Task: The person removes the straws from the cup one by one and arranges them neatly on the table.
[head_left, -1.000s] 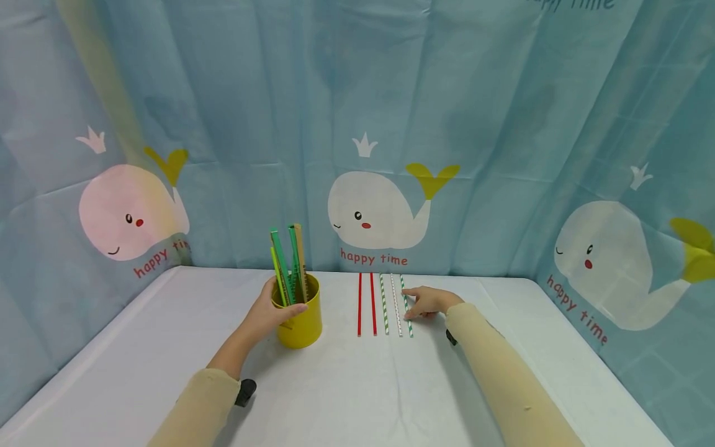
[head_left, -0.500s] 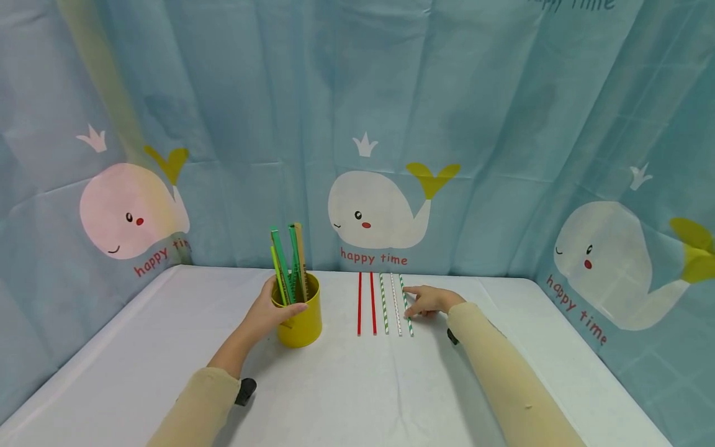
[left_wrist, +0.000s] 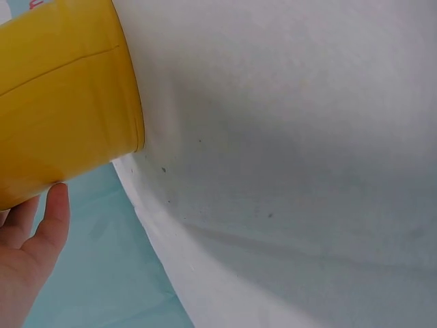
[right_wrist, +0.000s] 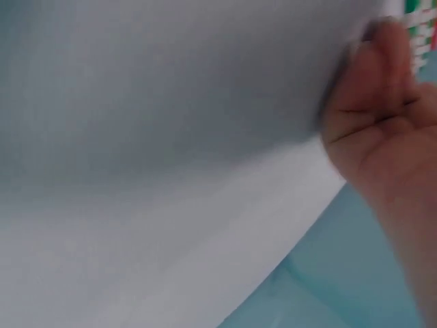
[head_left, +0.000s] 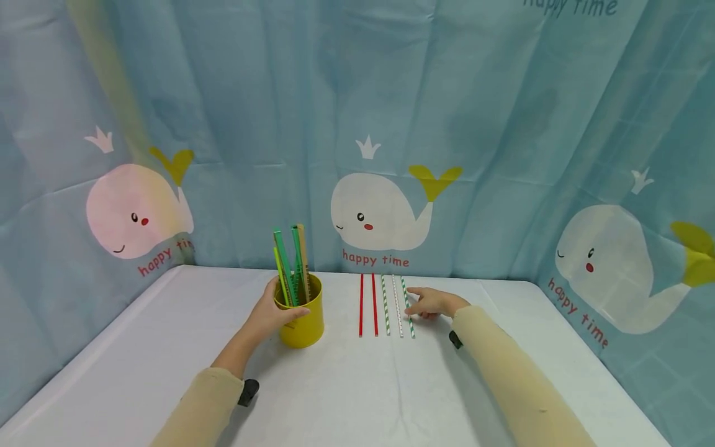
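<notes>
My left hand [head_left: 272,318] grips the side of a yellow bucket [head_left: 308,323], its thumb across the near wall and its other fingers behind. Standing in the bucket are several long flat strips [head_left: 283,257] in green, yellow-green and tan, with dark markings like rulers. Seen from the left wrist, the smooth yellow wall [left_wrist: 68,102] has fingertips at its edge. Over on the right, my right hand [head_left: 436,302] touches a green-and-white striped straw [head_left: 413,329], index finger extended and thumb spread apart along it. Its other fingers are folded under.
Left of that straw lie a silvery-white patterned straw [head_left: 398,310], another green-striped straw [head_left: 385,310] and two red straws [head_left: 375,310], roughly parallel. A white cloth covers the table [head_left: 346,391]. Behind it hangs a blue curtain [head_left: 251,124] printed with whales.
The head view has shifted slightly. Both hands keep their places, the left at the bucket and the right at the end straw.
</notes>
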